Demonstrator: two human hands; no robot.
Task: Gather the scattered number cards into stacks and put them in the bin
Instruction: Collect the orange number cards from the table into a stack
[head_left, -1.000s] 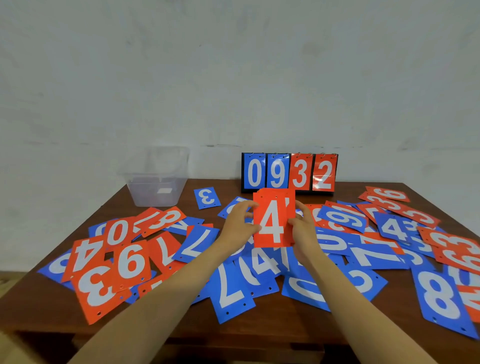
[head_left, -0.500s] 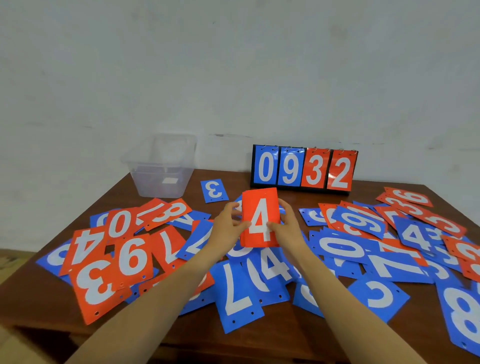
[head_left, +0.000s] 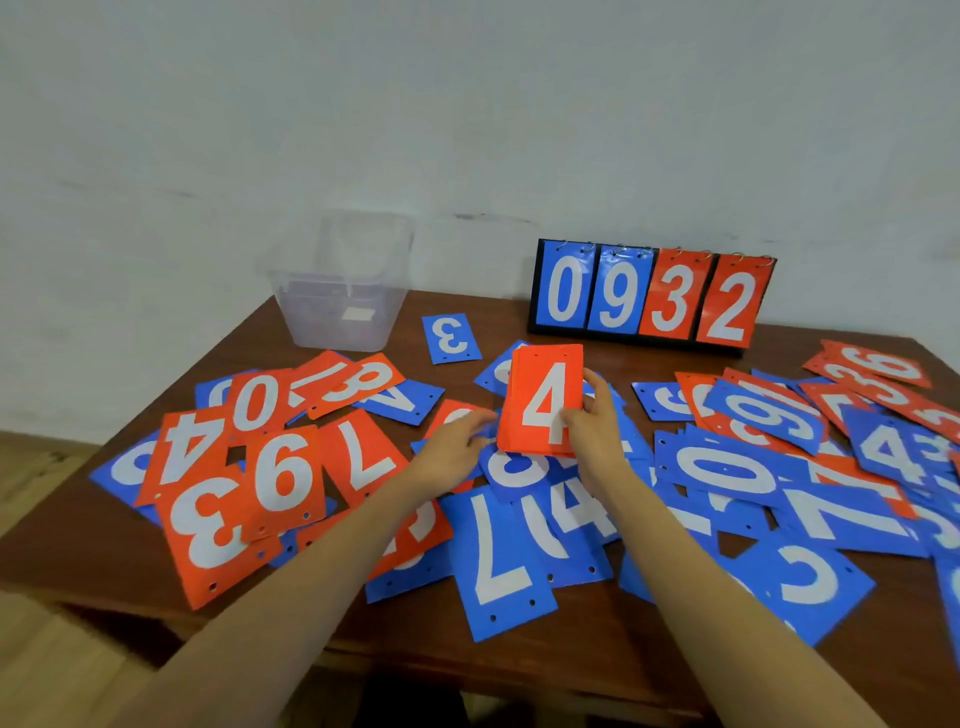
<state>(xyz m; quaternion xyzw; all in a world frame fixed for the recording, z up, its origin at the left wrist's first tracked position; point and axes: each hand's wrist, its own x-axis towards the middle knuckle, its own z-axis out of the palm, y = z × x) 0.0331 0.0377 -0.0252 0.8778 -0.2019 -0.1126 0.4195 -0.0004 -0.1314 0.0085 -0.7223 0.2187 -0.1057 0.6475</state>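
My right hand (head_left: 592, 423) grips a small stack of red cards with a white 4 on top (head_left: 543, 397), held upright above the middle of the table. My left hand (head_left: 454, 447) is just left of the stack, fingers stretched toward its lower left edge, holding nothing. Red and blue number cards lie scattered all over the wooden table (head_left: 597, 654), such as a blue 7 (head_left: 501, 558) and a red 3 (head_left: 208, 525). The clear plastic bin (head_left: 340, 291) stands at the back left.
A flip scoreboard showing 0932 (head_left: 649, 296) stands at the back centre against the wall. A lone blue 3 card (head_left: 451, 336) lies between it and the bin. Overlapping cards cover the right side (head_left: 748, 467). The table's front edge is close to me.
My left hand has let go of the red stack and dropped a little to its left; the right hand alone holds it. The view has shifted left.
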